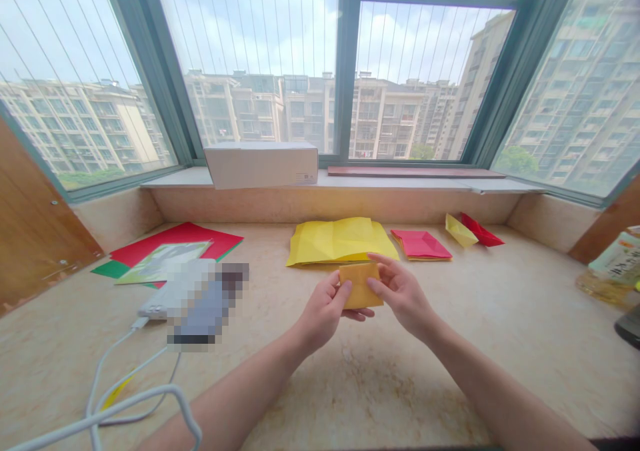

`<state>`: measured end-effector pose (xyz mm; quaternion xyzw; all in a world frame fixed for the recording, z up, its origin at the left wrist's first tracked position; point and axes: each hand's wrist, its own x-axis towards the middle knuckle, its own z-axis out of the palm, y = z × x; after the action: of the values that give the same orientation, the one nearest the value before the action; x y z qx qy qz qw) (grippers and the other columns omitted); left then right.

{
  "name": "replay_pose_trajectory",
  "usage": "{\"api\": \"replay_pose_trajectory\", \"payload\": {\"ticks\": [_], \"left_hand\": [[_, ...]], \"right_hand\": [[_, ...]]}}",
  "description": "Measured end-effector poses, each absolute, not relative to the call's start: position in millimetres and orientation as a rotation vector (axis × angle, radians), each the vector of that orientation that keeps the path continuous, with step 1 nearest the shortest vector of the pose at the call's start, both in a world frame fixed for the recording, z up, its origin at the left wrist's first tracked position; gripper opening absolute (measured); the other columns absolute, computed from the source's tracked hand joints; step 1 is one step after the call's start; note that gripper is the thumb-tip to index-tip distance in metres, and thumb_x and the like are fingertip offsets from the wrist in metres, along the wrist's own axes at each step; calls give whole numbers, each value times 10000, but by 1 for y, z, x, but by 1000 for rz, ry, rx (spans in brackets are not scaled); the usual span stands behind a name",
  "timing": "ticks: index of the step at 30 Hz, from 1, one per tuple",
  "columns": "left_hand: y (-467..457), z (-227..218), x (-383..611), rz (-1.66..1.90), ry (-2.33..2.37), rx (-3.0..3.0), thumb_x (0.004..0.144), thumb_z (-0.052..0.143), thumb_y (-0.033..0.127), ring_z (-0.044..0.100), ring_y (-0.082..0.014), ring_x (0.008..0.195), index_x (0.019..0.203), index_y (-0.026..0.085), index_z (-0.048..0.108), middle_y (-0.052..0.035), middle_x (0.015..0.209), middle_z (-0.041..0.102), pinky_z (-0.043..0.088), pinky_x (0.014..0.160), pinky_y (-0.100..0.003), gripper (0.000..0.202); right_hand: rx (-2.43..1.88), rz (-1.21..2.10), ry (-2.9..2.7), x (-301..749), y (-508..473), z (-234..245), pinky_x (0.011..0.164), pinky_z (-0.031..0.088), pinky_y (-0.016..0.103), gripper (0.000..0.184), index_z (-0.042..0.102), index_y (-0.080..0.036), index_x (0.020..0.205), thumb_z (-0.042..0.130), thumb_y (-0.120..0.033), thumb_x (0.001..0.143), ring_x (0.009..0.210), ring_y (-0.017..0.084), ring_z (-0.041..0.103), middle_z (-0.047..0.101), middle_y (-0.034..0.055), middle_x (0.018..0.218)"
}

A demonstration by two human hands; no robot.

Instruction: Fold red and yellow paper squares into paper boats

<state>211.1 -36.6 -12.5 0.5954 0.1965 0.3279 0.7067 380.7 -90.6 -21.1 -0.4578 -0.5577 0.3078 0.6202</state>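
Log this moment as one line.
left hand: holds folded orange paper | right hand: pinches its right side | behind: creased yellow sheet, pink stack | surface: stone counter

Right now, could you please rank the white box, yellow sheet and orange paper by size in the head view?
Largest: white box and yellow sheet, too alike to rank.
Smallest: orange paper, though nearest.
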Motion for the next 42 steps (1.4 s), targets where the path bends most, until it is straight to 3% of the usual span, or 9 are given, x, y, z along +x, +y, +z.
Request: {"api": "replay_pose_trajectory", "payload": {"ticks": [2,6,14,17,23,27,32,35,42], "left_hand": [[-37,-13,211,738,425,1312,886,607,483,743,-245,712,1224,138,520,-151,1026,717,575,645,-332,491],[-39,-11,210,763,414,1291,887,617,455,746,-244,741,1193,153,504,-144,1078,701,585,690,-352,444],[-36,-4,206,758,446,1261,878,617,488,743,-225,686,1038,172,489,-83,937,716,581,678,-344,376],[-34,-6,205,721,486,1293,888,584,497,735,-218,645,978,120,563,-106,888,718,575,644,-322,388],[-33,-12,207,691,460,1256,905,494,569,736,-235,663,1018,65,640,-159,909,720,573,628,-320,537],[-34,-11,207,676,469,1280,881,542,582,737,-230,657,1034,71,632,-158,931,718,579,621,-313,542],[-35,-8,208,674,494,1335,865,640,460,728,-187,624,1066,98,608,-133,942,728,573,599,-274,415],[-35,-8,208,679,448,1330,878,630,441,721,-175,604,1077,111,598,-131,956,731,560,564,-255,386],[-35,-7,206,632,406,1351,894,608,442,718,-172,586,1067,118,596,-97,909,711,551,538,-244,368]], "right_hand": [[-1034,816,-1220,382,-91,-16,819,555,370,477,597,-246,1261,711,-402,824,932,218,673,714,74,1017],[-1064,957,-1250,385,-93,-9,808,540,354,301,722,-188,978,715,-440,814,867,219,689,747,82,953],[-950,936,-1343,391,-96,-11,750,506,290,198,758,-242,1024,685,-329,862,865,175,627,689,52,1000],[-963,867,-1369,393,-95,-12,670,493,259,152,783,-239,948,663,-261,857,795,144,597,652,48,991],[-1008,760,-1384,389,-90,-21,535,493,260,245,787,-230,911,575,-154,814,571,107,573,701,37,852],[-1025,721,-1361,387,-89,-26,531,504,270,211,773,-213,909,579,-195,828,556,111,592,714,41,843],[-1051,804,-1246,387,-93,-18,593,499,284,305,665,-199,1175,608,-296,891,599,142,627,698,9,703],[-1010,890,-1238,389,-95,-14,621,493,290,264,701,-166,1070,622,-354,903,629,149,626,698,29,721],[-992,814,-1284,388,-94,-17,615,490,288,333,720,-159,1032,560,-435,936,626,152,604,686,35,718]]}}
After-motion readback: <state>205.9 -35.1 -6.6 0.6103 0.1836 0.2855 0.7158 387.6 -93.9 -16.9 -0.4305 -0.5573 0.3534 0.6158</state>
